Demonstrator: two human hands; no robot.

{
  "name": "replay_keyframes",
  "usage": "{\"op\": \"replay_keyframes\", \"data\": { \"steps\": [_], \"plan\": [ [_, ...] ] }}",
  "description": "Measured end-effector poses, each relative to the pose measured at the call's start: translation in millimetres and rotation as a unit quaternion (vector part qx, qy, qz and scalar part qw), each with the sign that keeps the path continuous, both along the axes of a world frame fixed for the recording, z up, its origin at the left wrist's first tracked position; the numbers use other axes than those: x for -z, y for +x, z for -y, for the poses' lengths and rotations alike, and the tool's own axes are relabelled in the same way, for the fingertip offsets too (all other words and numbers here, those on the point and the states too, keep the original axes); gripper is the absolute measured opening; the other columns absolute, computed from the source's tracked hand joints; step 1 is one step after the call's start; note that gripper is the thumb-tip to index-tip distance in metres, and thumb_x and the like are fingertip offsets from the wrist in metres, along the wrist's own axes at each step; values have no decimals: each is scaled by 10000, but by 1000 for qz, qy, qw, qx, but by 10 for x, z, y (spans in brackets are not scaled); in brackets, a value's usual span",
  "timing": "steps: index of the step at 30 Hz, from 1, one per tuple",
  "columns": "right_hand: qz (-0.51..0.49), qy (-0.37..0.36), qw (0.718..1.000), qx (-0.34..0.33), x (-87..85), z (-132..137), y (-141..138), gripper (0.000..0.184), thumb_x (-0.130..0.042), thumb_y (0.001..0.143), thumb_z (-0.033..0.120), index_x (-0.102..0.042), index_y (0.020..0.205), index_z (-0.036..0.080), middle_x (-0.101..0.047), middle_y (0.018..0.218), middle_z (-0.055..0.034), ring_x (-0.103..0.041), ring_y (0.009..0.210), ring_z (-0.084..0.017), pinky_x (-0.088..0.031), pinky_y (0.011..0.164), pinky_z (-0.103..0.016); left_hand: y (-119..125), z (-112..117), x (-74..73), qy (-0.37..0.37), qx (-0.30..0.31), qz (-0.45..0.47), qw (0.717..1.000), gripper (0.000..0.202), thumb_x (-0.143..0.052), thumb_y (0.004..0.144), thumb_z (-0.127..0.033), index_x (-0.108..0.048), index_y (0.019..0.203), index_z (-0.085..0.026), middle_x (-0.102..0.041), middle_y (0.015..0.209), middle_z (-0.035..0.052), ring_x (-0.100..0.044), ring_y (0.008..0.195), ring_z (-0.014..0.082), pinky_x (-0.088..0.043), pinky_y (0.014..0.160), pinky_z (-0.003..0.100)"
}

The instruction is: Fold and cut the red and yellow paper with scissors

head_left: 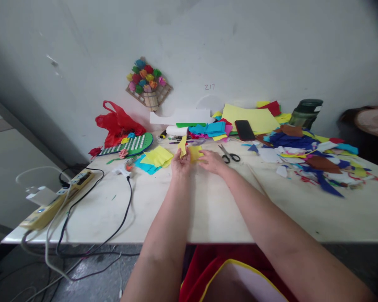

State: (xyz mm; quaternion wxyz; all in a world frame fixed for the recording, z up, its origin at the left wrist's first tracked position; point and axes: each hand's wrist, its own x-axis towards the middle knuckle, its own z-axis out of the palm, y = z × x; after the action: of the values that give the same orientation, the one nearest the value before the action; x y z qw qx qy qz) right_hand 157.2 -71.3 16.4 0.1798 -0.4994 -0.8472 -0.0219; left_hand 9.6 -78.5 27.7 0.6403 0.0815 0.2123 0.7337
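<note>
At the middle of the table my left hand [181, 162] is palm up, its fingers closed around a narrow yellow paper strip [183, 145] that stands up from them. A second piece of yellow paper [195, 153] lies between my hands. My right hand [213, 162] pinches its right edge with the fingertips. Just beyond my right hand rest black-handled scissors [230, 157], blades apart. Left of my left hand, yellow paper sheets [158, 157] overlap blue paper [147, 165]. A hot glue gun [123, 169] lies farther left, its black cord trailing to the front edge.
A yellow power strip [56, 201] with cables occupies the left edge. Paper scraps [324, 161] pile up on the right near a dark bottle [306, 113]. A phone [244, 130] lies on yellow sheets [250, 117] at the back. A thin stick [257, 180] lies by my right forearm.
</note>
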Motion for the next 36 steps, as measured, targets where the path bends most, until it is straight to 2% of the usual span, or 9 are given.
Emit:
{"op": "replay_keyframes", "data": {
  "steps": [3,6,14,16,20,23,25,30,36],
  "plan": [
    [37,-36,998,-41,51,42,-156,349,-411,835,378,-612,1100,270,-357,1399,-4,-370,1224,-217,-288,969,-363,-11,2,18,15,-1,16,1000,89,-446,747,-89,-518,783,-127,-616,933,120,-623,892,162,-527,742,265],
    [48,-58,997,4,66,31,-165,422,-325,871,361,-526,1212,214,-355,1400,-38,-380,1221,-223,-293,960,-381,-14,5,22,11,-15,41,999,76,-425,750,-141,-499,757,-131,-604,948,141,-618,911,176,-525,742,286],
    [33,-17,990,133,-37,-24,60,440,-263,893,331,-639,1014,137,-620,1091,-120,-562,987,-225,-321,903,-354,8,33,-20,-24,-28,76,996,28,-382,760,-159,-409,752,-159,-583,999,157,-625,886,175,-533,681,287],
    [31,-9,993,109,-34,-10,53,401,-302,879,324,-635,1035,165,-573,1183,-93,-541,1023,-218,-321,915,-338,9,29,-17,-33,-32,86,995,8,-384,764,-157,-389,762,-164,-575,1008,156,-625,883,177,-535,658,284],
    [51,-70,996,28,60,2,-45,416,-334,860,440,-551,1178,282,-310,1424,3,-378,1217,-224,-282,973,-358,5,18,-3,-20,-36,86,995,24,-392,775,-184,-377,779,-167,-570,1003,154,-623,896,190,-539,646,299],
    [61,-91,994,27,131,-8,-106,469,-274,881,429,-462,1267,239,-258,1447,-21,-270,1284,-224,-236,1001,-389,0,30,-8,-6,-41,74,996,40,-391,779,-206,-377,780,-169,-577,984,141,-621,907,186,-537,675,302],
    [49,-89,993,56,136,-16,-103,484,-254,888,410,-463,1265,188,-292,1431,-59,-298,1267,-227,-234,1000,-383,-1,43,-15,-2,-41,67,997,45,-387,784,-215,-385,788,-171,-587,970,129,-619,914,176,-532,702,299],
    [17,15,990,136,-18,22,5,450,-273,876,324,-602,1102,116,-529,1234,-119,-420,1142,-251,-136,1032,-434,52,43,-17,8,-12,53,998,138,-351,799,-173,-450,892,-145,-614,932,123,-617,918,157,-520,735,275],
    [19,128,970,208,-212,133,105,398,-316,822,240,-695,878,135,-660,885,-110,-502,946,-257,-25,1043,-459,142,32,-72,-157,67,-79,982,188,-418,803,-196,-500,946,-104,-615,710,87,-623,606,134,-520,602,250]
  ]
}}
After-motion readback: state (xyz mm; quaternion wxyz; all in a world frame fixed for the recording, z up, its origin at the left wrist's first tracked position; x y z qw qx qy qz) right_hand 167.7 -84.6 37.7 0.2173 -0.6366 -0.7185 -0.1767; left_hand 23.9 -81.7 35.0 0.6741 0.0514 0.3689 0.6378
